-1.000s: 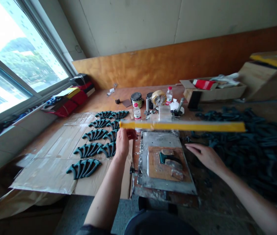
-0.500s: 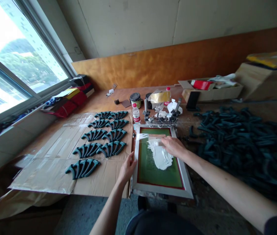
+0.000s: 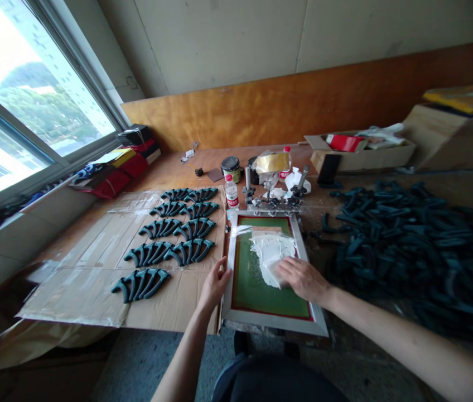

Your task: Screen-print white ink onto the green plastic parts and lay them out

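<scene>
A screen-printing frame (image 3: 320, 325) with pale metal edges and green mesh lies flat in front of me. White ink (image 3: 266, 251) is spread thickly over the mesh's upper middle. My right hand (image 3: 303, 281) is closed on a small pale scraper (image 3: 276, 272), blurred and partly hidden by the fingers, at the ink's lower edge. At the frame's left edge, my left hand (image 3: 215, 286) has its fingers bent and apart, the fingertips at the rim. A hinge clamp (image 3: 272, 207) stands at the frame's far end.
Dark green curved parts (image 3: 142, 285) lie in rows on cardboard (image 3: 81, 273) to the left. A big heap of similar parts (image 3: 404, 245) covers the right side. Behind the frame are a water bottle (image 3: 232, 194), an ink tub (image 3: 231, 167) and an open carton (image 3: 357, 162).
My right hand has drawn the scraper toward me, from the ink's upper end to its lower edge. My left hand has stayed beside the frame's left edge.
</scene>
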A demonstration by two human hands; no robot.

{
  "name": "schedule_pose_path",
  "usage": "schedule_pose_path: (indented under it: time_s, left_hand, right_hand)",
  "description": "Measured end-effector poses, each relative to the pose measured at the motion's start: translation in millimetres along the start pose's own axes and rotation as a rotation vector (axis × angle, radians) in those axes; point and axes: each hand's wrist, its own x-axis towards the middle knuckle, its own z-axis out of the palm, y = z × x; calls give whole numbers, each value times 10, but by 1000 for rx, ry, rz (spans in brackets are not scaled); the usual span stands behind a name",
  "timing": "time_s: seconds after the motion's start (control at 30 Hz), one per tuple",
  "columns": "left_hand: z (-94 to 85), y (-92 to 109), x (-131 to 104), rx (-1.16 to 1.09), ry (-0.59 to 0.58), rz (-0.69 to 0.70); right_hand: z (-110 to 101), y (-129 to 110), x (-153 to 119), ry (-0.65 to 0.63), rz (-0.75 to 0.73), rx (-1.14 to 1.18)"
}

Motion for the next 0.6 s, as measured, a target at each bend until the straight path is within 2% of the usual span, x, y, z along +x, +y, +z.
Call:
schedule_pose_path:
  time_s: [0.1,0.2,0.33,0.4,0.5,0.53,0.6]
  left_hand:
    - [3,27,-18,-58,-7,-13]
    - [-25,139,-56,-133,-36,-17]
    - [-164,509,-168,-247,-70,-17]
    - [-254,778,-217,-290,-51,-15]
    - [-346,1230,-201,-350,3,66]
    - [-359,1387,-162,-390,19,118]
    - [-363,1697,-41,-488,29,235]
  right_hand:
    - [-35,-30,-34,-85,-25,62]
    - [-190,116,236,-110,137,97]
    - [-433,441,756,-42,371,-2]
    - [-574,631,851,51,436,-69]
    - [-717,922,680,267,593,-73]
    - [-712,995,561,287,664,-54]
    - [-589,1054,290,227,778,-15]
